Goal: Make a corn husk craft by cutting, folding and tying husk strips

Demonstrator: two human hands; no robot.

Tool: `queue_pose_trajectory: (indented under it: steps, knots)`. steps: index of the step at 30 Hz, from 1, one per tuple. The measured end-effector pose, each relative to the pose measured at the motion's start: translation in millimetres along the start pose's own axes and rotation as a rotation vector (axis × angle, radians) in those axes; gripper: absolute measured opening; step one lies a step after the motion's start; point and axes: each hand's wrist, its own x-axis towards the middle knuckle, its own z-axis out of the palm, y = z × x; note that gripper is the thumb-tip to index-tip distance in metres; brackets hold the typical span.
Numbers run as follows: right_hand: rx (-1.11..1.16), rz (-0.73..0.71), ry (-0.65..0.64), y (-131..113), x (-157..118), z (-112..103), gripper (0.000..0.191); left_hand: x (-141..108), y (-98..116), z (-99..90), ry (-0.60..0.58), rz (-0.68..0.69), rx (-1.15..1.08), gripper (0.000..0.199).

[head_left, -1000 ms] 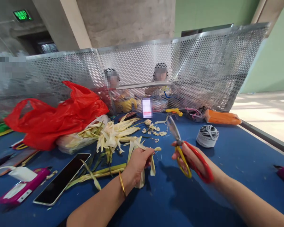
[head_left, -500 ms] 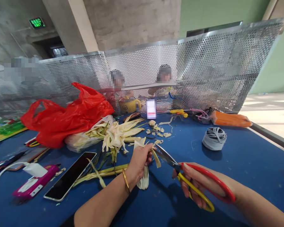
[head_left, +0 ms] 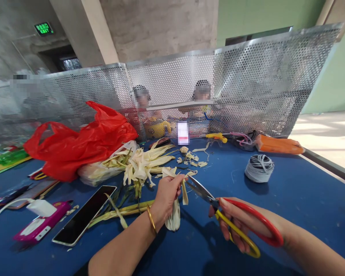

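Note:
In the middle of the head view, my left hand (head_left: 169, 193) is closed on a pale dried corn husk (head_left: 174, 218), whose strips hang below and beside the fingers. My right hand (head_left: 237, 222) holds scissors (head_left: 204, 193) by their red and yellow handles. The blades point up and left, their tips close to the husk strip at my left fingertips; whether they touch it I cannot tell. A heap of husks (head_left: 145, 161) lies just beyond my left hand, with small scraps (head_left: 191, 155) to its right.
Left are a red plastic bag (head_left: 83, 145), a black-screened phone (head_left: 84, 214) and a magenta power strip (head_left: 41, 222) with a white plug. A ball of grey yarn (head_left: 259, 168) and an orange packet (head_left: 278, 144) sit right. A perforated metal screen (head_left: 169, 73) stands behind; people are beyond it.
The husk strip by the blades now hangs more steeply and slightly further left. Both hands keep almost the same place and hold; the whole view shifts slightly.

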Motion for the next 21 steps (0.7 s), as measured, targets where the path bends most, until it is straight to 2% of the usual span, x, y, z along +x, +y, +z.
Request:
queue_pose_trajectory:
  steps: [11, 21]
  knots:
    - [-0.002, 0.023, 0.01, 0.3, 1.3, 0.1, 0.073, 0.3, 3.0, -1.7, -0.012, 0.014, 0.023, 0.028]
    - [0.029, 0.01, -0.026, 0.7, -0.9, 1.3, 0.064, 1.7, 2.9, -3.1, 0.011, -0.001, -0.048, 0.035]
